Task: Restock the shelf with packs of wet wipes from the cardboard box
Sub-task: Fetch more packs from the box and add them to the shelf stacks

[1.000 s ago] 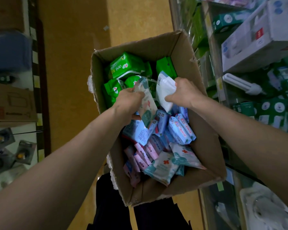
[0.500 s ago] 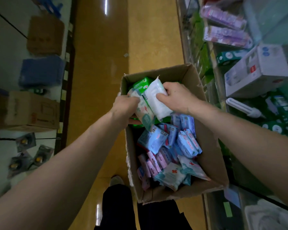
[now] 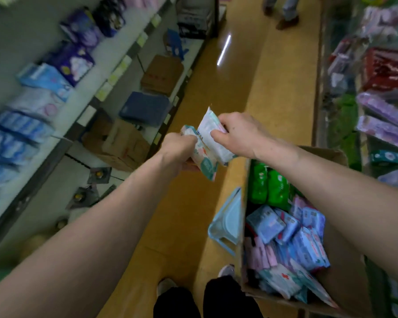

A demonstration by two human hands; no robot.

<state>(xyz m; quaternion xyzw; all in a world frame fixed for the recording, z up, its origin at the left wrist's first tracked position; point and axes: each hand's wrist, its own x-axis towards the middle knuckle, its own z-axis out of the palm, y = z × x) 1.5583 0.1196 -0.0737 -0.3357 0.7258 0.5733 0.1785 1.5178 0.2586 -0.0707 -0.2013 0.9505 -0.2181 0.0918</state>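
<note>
Lying heaped in the brown cardboard box (image 3: 347, 288) at the lower right, soft, glossy packs of wet wipes (image 3: 308, 244) in blue, pink and green were seen. Beyond the box, over the tan floor (image 3: 262, 88), both arms were stretched forward with the hands close together: a pastel-printed pack (image 3: 203, 162) was clenched in the left hand (image 3: 178, 148), a white crinkled pack (image 3: 210, 134) pinched by the right hand (image 3: 237, 131). Its print was too blurred to be read. Farther left, blue packets (image 3: 16, 134) were ranged on white shelving (image 3: 85, 97).

Hands: left hand (image 3: 177, 150) and right hand (image 3: 237, 134) lifted clear of the cardboard box (image 3: 331, 154), now below-right of the fingers.
Packs: patterned pack (image 3: 205, 165) and white pack (image 3: 210, 138) carried out, gripped.
</note>
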